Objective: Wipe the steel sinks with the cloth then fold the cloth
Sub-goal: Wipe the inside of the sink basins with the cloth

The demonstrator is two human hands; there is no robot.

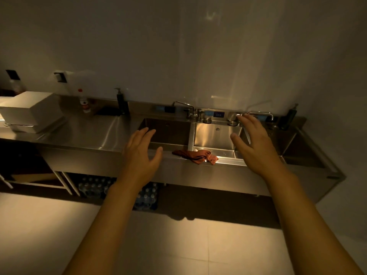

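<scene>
1. Your left hand (142, 155) and right hand (256, 147) both hover with fingers spread, each grip apart and empty
2. Between them the cloth (195, 154) lies bunched on the worktop's front rim (228, 161), long axis left to right
3. Its right end seems nearer your right hand, though dim light blurs this
4. Beyond lie the steel sinks (216, 135), unwiped by my guess

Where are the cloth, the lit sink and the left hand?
cloth (195, 155), head view, middle of the crumpled fabric.
lit sink (216, 133), head view, back wall.
left hand (142, 153), head view, back of the hand.
</scene>
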